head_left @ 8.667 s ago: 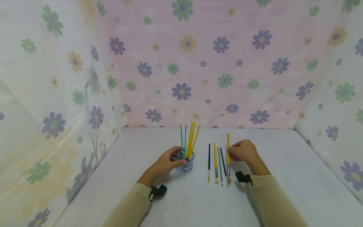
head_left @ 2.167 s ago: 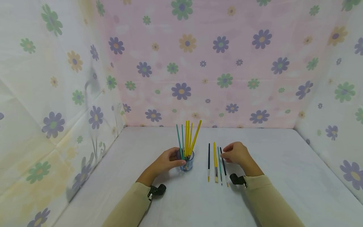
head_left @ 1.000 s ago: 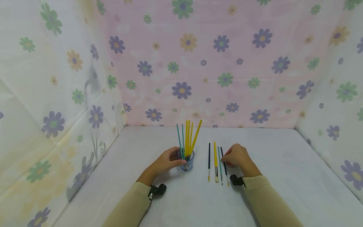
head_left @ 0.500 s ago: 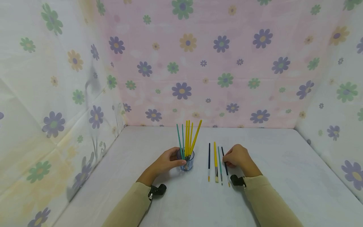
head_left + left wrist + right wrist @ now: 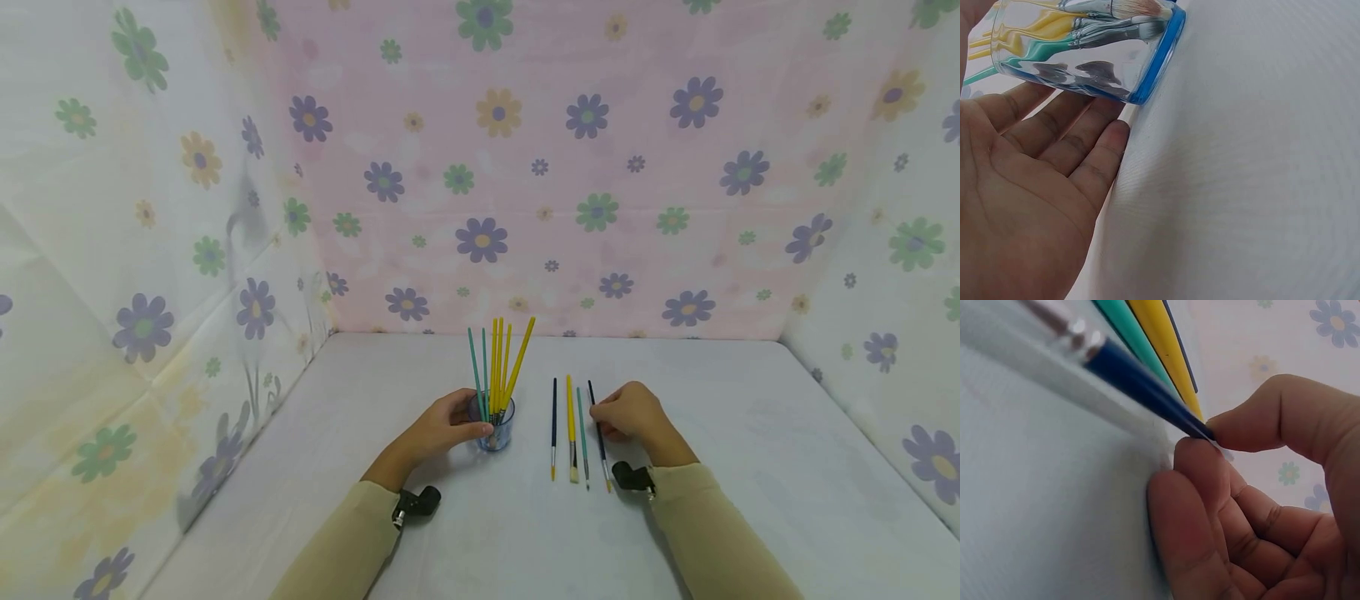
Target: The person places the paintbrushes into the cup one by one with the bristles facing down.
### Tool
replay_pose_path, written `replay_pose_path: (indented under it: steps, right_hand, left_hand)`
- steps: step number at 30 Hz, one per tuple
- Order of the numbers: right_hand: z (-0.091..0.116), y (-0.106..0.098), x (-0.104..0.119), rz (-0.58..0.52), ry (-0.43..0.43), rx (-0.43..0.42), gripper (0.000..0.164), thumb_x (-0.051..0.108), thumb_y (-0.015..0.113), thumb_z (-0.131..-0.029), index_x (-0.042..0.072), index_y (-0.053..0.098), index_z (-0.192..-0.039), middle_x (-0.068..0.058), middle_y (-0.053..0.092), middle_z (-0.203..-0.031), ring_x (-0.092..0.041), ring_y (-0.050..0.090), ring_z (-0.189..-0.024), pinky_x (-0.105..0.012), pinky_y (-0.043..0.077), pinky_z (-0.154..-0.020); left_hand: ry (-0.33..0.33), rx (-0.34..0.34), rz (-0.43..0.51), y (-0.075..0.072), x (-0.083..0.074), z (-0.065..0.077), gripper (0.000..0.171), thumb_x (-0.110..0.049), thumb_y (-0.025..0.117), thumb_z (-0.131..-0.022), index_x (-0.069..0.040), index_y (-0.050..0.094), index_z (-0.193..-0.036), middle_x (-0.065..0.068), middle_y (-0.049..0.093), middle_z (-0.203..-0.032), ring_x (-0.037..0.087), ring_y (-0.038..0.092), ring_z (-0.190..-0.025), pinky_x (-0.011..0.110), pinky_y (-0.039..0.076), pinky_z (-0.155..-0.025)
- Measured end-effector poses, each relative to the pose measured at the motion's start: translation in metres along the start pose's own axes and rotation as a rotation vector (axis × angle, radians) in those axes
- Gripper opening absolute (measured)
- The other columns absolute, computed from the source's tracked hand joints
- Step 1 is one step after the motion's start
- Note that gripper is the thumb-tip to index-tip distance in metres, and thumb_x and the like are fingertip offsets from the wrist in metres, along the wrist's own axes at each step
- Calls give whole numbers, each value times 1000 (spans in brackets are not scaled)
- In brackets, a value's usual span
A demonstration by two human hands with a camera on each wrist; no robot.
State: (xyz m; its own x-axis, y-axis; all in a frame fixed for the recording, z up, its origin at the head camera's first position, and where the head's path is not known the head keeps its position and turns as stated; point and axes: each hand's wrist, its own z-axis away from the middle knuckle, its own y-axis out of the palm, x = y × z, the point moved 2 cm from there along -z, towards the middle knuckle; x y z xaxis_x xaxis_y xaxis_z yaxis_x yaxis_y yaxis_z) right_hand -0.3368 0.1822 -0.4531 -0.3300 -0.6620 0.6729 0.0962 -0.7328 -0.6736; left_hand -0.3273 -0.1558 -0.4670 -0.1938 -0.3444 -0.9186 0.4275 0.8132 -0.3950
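Observation:
In the head view my left hand (image 5: 438, 432) holds a clear glass (image 5: 504, 435) with a blue base, thumb on the near side and fingers on the other. Several paintbrushes stand in it bristles down, with yellow handles (image 5: 520, 358) and teal handles (image 5: 474, 358) leaning out over the rim. My right hand (image 5: 637, 417) pinches a dark blue paintbrush (image 5: 1141, 387) by its handle between thumb and fingertip; the bristle end points toward me. To its left lie a teal paintbrush (image 5: 582, 429), a yellow flat paintbrush (image 5: 571, 408) and another dark blue paintbrush (image 5: 554, 421), side by side.
A white-covered table (image 5: 495, 542) carries everything. Flower-patterned cloth walls (image 5: 540, 192) enclose its back and both sides. A small black wrist camera (image 5: 632, 477) sits at the right cuff, another wrist camera (image 5: 420, 502) at the left.
Earlier my right hand held a yellow paintbrush, now among those in the glass. It has since taken hold of the dark blue paintbrush and shifted it slightly right. The left hand stays at the glass.

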Motion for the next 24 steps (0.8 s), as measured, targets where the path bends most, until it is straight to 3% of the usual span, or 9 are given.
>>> replay_pose_path:
  steps: [10,18,24]
  right_hand:
    - [2,-4,4,-88,-24,-30,33,26,75,-89,2,70,-111,-11,72,-90,-20,67,-74,-27,58,-62]
    - [9,-7,13,-122,-115,-52,29,26,71,-93,2,69,-111,-12,69,-90,-19,68,-74,-28,62,-65]
    - [13,-11,21,-213,-164,-68,28,26,65,-96,2,69,-110,-10,67,-87,-19,66,-74,-30,63,-66]
  left_hand:
    - [-6,-3,1,0,0,1,59,-36,78,-93,-11,55,-142,6,69,-129,21,65,-122,43,51,-111]
    - [6,-3,5,1,-3,2,60,-35,77,-94,-10,54,-143,7,69,-129,21,65,-121,42,52,-109]
    - [7,-3,-4,0,-2,2,58,-36,77,-95,-10,54,-142,7,69,-129,21,65,-121,43,52,-109]
